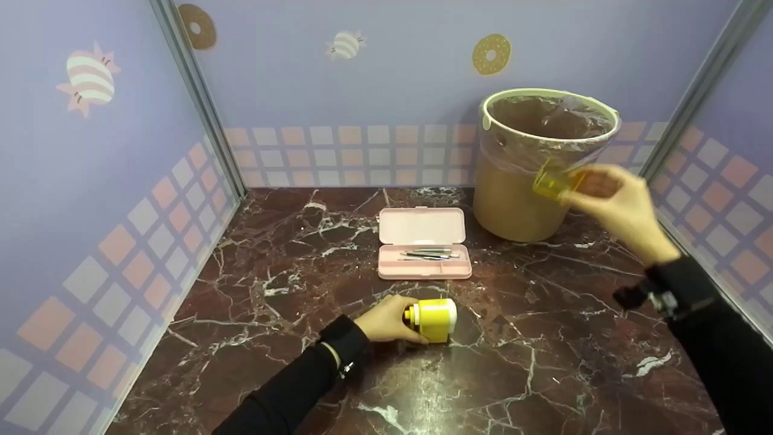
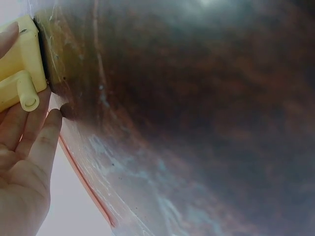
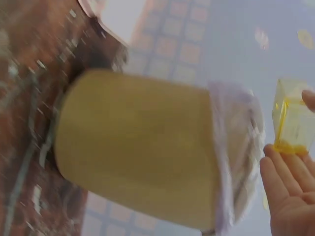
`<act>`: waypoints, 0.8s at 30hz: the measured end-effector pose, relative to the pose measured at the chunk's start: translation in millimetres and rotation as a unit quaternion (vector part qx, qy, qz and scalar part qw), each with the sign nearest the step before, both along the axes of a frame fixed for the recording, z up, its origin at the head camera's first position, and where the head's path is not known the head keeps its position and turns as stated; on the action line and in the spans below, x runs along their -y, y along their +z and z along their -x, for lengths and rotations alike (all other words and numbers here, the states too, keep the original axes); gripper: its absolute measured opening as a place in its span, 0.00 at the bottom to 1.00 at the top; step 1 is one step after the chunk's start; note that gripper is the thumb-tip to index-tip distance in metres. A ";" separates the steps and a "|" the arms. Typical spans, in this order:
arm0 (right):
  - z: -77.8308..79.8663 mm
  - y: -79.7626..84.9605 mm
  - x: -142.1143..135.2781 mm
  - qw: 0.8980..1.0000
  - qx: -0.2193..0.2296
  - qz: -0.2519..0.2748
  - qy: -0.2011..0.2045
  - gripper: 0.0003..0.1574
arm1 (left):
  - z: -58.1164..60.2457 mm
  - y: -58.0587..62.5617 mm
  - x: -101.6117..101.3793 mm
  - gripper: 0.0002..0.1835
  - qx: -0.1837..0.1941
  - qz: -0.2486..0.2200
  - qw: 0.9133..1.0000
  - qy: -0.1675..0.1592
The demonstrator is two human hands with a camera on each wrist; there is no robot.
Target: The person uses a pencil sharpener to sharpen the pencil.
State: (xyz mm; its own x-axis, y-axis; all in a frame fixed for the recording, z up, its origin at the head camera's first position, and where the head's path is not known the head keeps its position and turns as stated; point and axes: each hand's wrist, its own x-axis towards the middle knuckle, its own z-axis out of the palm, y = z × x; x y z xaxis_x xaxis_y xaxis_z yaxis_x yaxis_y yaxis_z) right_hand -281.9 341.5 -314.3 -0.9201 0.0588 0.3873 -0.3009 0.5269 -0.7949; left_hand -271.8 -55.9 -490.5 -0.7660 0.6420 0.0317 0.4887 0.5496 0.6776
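My left hand [image 1: 386,320] grips a yellow crank pencil sharpener [image 1: 436,320] that lies on the dark marbled table. Its crank knob [image 2: 29,102] shows in the left wrist view, with the thumb over the body. At the right, my right hand [image 1: 622,202] pinches a small see-through yellow box [image 1: 551,184], which looks like a shavings drawer. The hand is raised in front of the trash bin [image 1: 513,208], below its rim in the head view. In the right wrist view the box [image 3: 294,118] sits between thumb and fingers, beside the bin's bagged mouth.
An open pink pencil case [image 1: 423,225] with several pencils [image 1: 430,254] lies at the middle of the table, left of the bin. A clear plastic bag [image 1: 567,118] lines the bin. Patterned wall panels [image 1: 362,72] enclose the table at back and sides.
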 end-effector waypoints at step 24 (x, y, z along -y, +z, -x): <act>-46.4 -171.5 68.0 0.948 0.158 -0.085 0.264 0.39 | -1.1 1.1 0.3 0.27 0.007 -0.009 1.000 0.000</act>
State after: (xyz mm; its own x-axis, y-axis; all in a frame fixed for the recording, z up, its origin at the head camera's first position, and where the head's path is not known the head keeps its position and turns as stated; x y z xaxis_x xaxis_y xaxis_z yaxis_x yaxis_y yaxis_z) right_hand -235.5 273.5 -485.8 -0.8756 -0.4805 0.0497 -0.3190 0.4979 -0.8064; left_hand -270.7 -56.2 -489.4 -0.7664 0.6415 0.0333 0.4793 0.5366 0.6946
